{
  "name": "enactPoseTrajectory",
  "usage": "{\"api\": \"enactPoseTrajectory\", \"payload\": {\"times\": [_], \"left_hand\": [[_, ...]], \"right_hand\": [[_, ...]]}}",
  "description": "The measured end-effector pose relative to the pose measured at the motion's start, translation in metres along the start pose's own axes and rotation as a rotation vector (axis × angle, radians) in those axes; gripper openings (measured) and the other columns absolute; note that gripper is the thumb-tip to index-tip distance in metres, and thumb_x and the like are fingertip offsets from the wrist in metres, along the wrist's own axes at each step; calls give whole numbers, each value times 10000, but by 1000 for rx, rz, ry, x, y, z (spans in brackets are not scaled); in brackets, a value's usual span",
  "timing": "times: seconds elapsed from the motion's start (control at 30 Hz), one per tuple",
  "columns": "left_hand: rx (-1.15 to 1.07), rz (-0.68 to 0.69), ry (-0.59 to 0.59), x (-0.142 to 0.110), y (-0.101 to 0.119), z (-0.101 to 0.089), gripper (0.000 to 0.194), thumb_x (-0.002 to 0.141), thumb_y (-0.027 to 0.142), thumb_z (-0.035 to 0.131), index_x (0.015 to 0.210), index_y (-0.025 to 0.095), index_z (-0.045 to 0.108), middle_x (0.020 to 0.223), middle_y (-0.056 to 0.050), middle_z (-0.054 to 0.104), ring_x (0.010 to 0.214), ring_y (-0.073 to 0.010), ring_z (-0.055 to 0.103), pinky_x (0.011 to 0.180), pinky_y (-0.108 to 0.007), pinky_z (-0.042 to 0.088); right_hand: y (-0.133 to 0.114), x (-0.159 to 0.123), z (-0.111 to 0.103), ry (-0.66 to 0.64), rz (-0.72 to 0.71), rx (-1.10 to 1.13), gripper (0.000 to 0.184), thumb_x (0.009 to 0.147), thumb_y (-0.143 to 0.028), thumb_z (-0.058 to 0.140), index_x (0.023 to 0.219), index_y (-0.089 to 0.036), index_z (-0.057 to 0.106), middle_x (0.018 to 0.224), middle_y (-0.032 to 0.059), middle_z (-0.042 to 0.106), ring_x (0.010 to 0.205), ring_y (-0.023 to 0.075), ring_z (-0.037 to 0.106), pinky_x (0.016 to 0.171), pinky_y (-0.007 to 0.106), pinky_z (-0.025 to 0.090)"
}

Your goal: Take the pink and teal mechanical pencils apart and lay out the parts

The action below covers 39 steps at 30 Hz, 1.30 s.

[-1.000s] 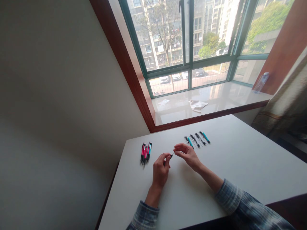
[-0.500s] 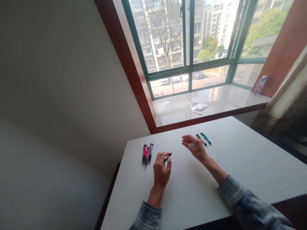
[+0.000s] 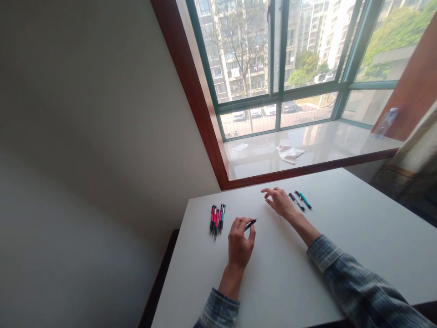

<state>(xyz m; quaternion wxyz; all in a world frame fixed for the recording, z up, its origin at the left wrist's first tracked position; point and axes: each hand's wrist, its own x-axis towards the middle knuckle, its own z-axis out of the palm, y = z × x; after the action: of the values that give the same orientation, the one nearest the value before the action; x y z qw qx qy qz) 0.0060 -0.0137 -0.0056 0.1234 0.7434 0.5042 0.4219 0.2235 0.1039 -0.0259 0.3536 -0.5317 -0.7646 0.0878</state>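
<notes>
My left hand [image 3: 240, 241] pinches a dark pen with a teal part [image 3: 250, 224] between thumb and fingers, its thin tip pointing up and to the right. To the left of that hand a bunch of pink and teal pens with black grips [image 3: 217, 220] lies on the white table [image 3: 280, 273]. My right hand [image 3: 280, 202] hovers low over the table with its fingers stretched out and apart. Just right of it lie dark and clear pens [image 3: 296, 202] and a teal pen [image 3: 305, 200]. A small pale tip shows below the right palm; the rest is hidden.
A red-brown window frame [image 3: 273, 176] borders the table's far edge. On the sill behind it lie a crumpled cloth [image 3: 290, 154] and a paper [image 3: 240, 147]; a clear bottle [image 3: 385, 123] stands at the right. A grey wall [image 3: 119, 159] rises on the left.
The view has swung slightly left, so everything sits further right. Relative to the table, my right hand has moved left, away from the right-hand pens. My left hand keeps its pen.
</notes>
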Motion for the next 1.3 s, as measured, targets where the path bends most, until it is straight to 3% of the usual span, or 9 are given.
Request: {"api": "enactPoseTrajectory", "payload": {"times": [0.47, 0.57, 0.63, 0.7, 0.77, 0.83, 0.9, 1.07, 1.3], "left_hand": [[-19, 14, -12, 1, 1, 1, 218, 957, 161, 523, 1073, 241, 690, 1031, -60, 669, 996, -217, 658, 857, -338, 568], [-30, 1, -4, 1, -2, 2, 232, 970, 163, 506, 1102, 236, 682, 1048, -67, 666, 1015, -221, 652, 878, -352, 563], [-26, -2, 13, 2, -3, 2, 247, 969, 152, 498, 1116, 232, 680, 1048, -68, 666, 1023, -224, 650, 898, -365, 556], [-20, 3, 32, 3, -4, 2, 258, 965, 144, 495, 1121, 230, 682, 1045, -70, 668, 1029, -229, 651, 917, -379, 549], [-21, 9, 47, 4, -4, 1, 261, 966, 146, 496, 1126, 230, 683, 1051, -72, 672, 1043, -235, 652, 933, -388, 544], [-29, 17, 49, 5, -3, 1, 258, 971, 157, 500, 1135, 232, 684, 1062, -73, 677, 1055, -236, 654, 940, -389, 544], [-45, 29, 38, 4, -2, 1, 249, 979, 173, 507, 1142, 236, 684, 1073, -72, 682, 1061, -232, 656, 942, -385, 547], [-92, 66, 16, 2, 0, 2, 200, 997, 237, 529, 1126, 237, 682, 1077, -78, 694, 1056, -232, 666, 923, -390, 567], [-136, 94, -15, 0, 3, 1, 179, 1001, 260, 546, 1135, 231, 660, 1057, -70, 705, 996, -213, 687, 891, -371, 584]], "right_hand": [[12, 2, 7, -25, 21, 86, 357, 817, -78, 680, 1123, -256, 727, 912, 44, 766, 915, 238, 643, 844, 363, 471], [6, 1, -5, 39, 1, 88, 256, 844, -145, 697, 1077, -246, 726, 983, 57, 762, 949, 255, 631, 867, 377, 456], [-4, -3, -15, 110, 14, 128, 93, 902, -258, 678, 980, -235, 721, 941, 51, 748, 912, 244, 620, 846, 361, 444], [-17, -12, -22, 159, 65, 214, 249, 958, -412, 615, 813, -218, 674, 784, 26, 687, 766, 202, 581, 745, 320, 424], [-33, -26, -23, 145, 133, 315, 454, 984, -520, 535, 654, -210, 554, 600, -20, 526, 588, 149, 447, 602, 289, 344], [-48, -43, -17, 88, 164, 419, 565, 972, -577, 516, 556, -211, 407, 531, -48, 353, 536, 122, 321, 536, 285, 247], [-62, -58, -6, 19, 183, 514, 609, 944, -607, 541, 536, -208, 329, 540, -55, 274, 540, 109, 275, 528, 279, 208], [-83, -76, 17, -54, 247, 670, 607, 881, -660, 584, 543, -202, 374, 556, -48, 306, 554, 105, 291, 525, 262, 214], [-83, -70, 19, -40, 312, 851, 560, 899, -663, 546, 609, -184, 516, 601, -30, 379, 589, 121, 348, 549, 252, 285]]}}
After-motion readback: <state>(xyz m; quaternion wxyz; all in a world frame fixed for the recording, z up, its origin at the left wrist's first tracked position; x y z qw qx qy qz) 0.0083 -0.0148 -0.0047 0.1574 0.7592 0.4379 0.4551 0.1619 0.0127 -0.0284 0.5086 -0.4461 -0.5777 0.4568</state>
